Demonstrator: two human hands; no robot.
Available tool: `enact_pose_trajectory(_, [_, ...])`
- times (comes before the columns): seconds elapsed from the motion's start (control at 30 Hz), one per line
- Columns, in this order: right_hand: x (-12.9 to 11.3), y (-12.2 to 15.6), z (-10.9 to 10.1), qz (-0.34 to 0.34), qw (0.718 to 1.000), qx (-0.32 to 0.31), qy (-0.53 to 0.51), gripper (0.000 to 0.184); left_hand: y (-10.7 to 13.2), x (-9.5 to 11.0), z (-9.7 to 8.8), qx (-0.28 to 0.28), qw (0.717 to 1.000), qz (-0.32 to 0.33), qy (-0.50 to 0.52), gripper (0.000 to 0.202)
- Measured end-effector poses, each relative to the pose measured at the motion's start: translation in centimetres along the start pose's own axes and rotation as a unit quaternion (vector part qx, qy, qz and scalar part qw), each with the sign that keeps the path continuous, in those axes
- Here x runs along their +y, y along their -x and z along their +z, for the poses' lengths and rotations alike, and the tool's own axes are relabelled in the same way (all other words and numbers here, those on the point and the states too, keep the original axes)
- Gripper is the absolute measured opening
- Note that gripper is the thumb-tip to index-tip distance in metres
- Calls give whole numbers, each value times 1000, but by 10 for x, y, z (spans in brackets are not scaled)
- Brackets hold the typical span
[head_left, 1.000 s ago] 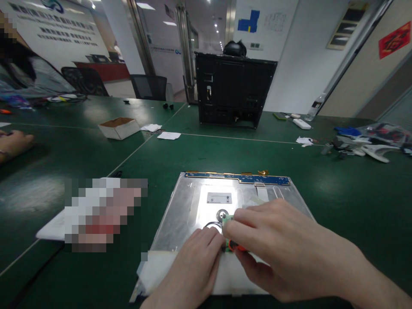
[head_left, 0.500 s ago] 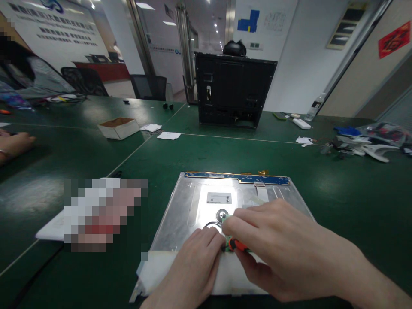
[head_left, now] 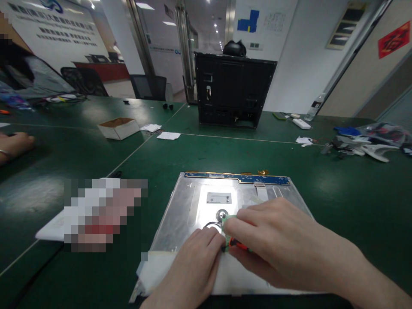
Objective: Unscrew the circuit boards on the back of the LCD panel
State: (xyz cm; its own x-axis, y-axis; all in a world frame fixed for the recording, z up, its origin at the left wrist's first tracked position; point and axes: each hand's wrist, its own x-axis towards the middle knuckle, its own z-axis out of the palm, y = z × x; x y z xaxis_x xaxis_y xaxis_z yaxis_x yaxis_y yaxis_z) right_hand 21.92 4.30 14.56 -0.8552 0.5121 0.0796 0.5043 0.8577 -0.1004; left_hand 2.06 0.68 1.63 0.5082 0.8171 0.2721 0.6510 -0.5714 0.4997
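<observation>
A silver metal display panel (head_left: 193, 201) lies flat on the green table (head_left: 337, 193), with a blue circuit strip (head_left: 236, 178) along its far edge. My right hand (head_left: 277, 240) is closed in a pinch on a small green circuit board (head_left: 228, 223) with an orange part (head_left: 240, 245) under it, held over the panel's middle. My left hand (head_left: 193, 262) rests on the panel's near edge with its fingers curled, fingertips against the small board. A black cable (head_left: 209, 225) curves on the panel just beyond my left fingers.
A black monitor housing (head_left: 233, 90) stands upright at the far side. An open cardboard box (head_left: 118, 127) and paper scraps (head_left: 169, 135) lie left of it. Tools and plastic parts (head_left: 370, 143) sit far right. Another person's hand (head_left: 14, 143) rests at the left edge. A blurred patch (head_left: 103, 212) covers something on my left.
My right hand has lowered slightly and flattened over the small board. My left hand has stayed in place.
</observation>
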Motion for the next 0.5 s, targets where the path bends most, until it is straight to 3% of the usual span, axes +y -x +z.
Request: enact_pose_trajectory(0.5, [2, -1, -1, -8, 1000, 1, -3, 15, 1, -1, 2, 6, 1000, 5, 0, 23])
